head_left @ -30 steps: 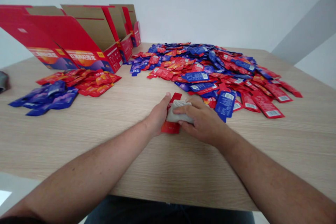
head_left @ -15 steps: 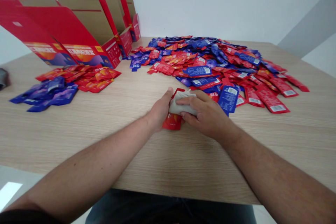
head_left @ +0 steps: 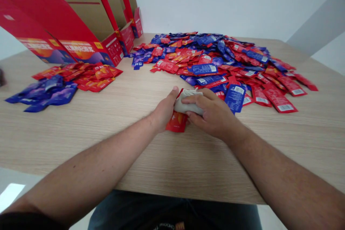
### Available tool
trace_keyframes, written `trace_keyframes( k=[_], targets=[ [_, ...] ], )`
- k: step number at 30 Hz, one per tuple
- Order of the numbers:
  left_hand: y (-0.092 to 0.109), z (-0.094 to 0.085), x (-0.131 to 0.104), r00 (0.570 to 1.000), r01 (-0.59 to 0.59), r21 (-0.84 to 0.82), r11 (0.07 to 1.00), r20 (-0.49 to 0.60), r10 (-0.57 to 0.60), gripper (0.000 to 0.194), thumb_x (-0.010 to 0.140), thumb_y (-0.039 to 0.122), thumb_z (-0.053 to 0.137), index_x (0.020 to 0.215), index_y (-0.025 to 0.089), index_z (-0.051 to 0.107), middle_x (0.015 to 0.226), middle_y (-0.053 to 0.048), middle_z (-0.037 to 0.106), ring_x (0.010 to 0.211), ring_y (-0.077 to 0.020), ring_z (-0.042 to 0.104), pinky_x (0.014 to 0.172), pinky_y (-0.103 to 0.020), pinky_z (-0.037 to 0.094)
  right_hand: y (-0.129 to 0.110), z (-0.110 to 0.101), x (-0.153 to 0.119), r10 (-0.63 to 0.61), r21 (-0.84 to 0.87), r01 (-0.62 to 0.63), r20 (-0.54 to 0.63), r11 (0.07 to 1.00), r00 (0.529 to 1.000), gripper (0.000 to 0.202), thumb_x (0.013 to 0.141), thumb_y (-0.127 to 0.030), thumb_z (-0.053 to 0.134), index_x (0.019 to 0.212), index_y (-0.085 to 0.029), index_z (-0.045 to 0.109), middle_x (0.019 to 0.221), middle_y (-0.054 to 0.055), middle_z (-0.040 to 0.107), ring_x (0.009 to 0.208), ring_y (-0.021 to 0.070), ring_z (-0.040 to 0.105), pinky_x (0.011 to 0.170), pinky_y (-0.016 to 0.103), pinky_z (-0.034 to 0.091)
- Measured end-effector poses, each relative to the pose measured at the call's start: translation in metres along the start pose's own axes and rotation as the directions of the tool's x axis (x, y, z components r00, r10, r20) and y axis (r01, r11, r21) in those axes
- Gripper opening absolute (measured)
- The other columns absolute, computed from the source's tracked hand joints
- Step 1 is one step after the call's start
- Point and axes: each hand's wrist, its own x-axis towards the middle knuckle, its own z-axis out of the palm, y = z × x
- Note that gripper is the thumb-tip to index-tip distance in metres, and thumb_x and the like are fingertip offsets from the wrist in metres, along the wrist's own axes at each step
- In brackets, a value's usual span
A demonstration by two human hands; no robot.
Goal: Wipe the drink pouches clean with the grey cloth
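Just above the table's middle, my left hand point(head_left: 165, 111) grips a red packet point(head_left: 176, 123) by its left edge, thumb pointing up along it. My right hand point(head_left: 212, 113) is closed round a bunched, pale grey cloth point(head_left: 188, 103), which it presses on the packet's printed face. The cloth covers the packet's middle, and my left fingers are hidden beneath. Right behind my hands spreads a heap of red and blue packets point(head_left: 203, 69), with one blue packet point(head_left: 234, 97) lying close to my right hand.
At the far left stand several open red cardboard boxes point(head_left: 81, 43) with brown insides. In front of them lie a small pile of red packets point(head_left: 99, 77) and a pile of blue packets point(head_left: 51, 95). The wooden table point(head_left: 88, 143) ends at a white wall point(head_left: 215, 0).
The grey cloth has shifted slightly on the red packet, still under my right hand. Both hands keep their hold. The whole view has tipped a little.
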Motion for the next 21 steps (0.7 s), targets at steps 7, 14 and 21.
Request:
trace_keyframes(
  k=[7, 14, 21],
  targets=[
    [-0.0009, -0.0010, -0.0018, 1.000, 0.021, 0.023, 1.000, 0.006, -0.021, 0.068, 0.110, 0.064, 0.035, 0.105, 0.013, 0.079, 0.073, -0.010, 0.075, 0.055, -0.0207, 0.070, 0.055, -0.031, 0.056, 0.0026, 0.0016, 0.0012, 0.040, -0.033, -0.042, -0.054, 0.999, 0.998, 0.038, 0.092, -0.022, 0.069, 0.129, -0.024, 0.074, 0.111, 0.010, 0.068, 0.105, 0.0295, 0.066, 0.094, 0.044, 0.056],
    [0.0020, -0.0001, -0.0054, 0.997, 0.005, -0.040, 0.999, 0.077, -0.002, 0.071, 0.110, 0.066, 0.035, 0.110, 0.011, 0.080, 0.074, -0.011, 0.076, 0.055, -0.0184, 0.068, 0.055, -0.027, 0.054, 0.0035, 0.0011, 0.0013, -0.020, -0.025, 0.019, -0.004, 1.000, 1.000, 0.036, 0.093, -0.023, 0.068, 0.129, -0.024, 0.074, 0.114, 0.011, 0.068, 0.106, 0.0296, 0.065, 0.094, 0.043, 0.055],
    [0.0016, -0.0009, -0.0056, 0.994, -0.020, -0.022, 1.000, 0.111, 0.023, 0.070, 0.111, 0.064, 0.033, 0.107, 0.011, 0.078, 0.071, -0.010, 0.074, 0.058, -0.0178, 0.070, 0.059, -0.026, 0.057, 0.0041, -0.0001, 0.0015, -0.028, 0.012, 0.027, 0.011, 1.000, 1.000, 0.035, 0.094, -0.023, 0.067, 0.128, -0.024, 0.075, 0.114, 0.011, 0.067, 0.107, 0.0299, 0.067, 0.095, 0.044, 0.056]
  ],
)
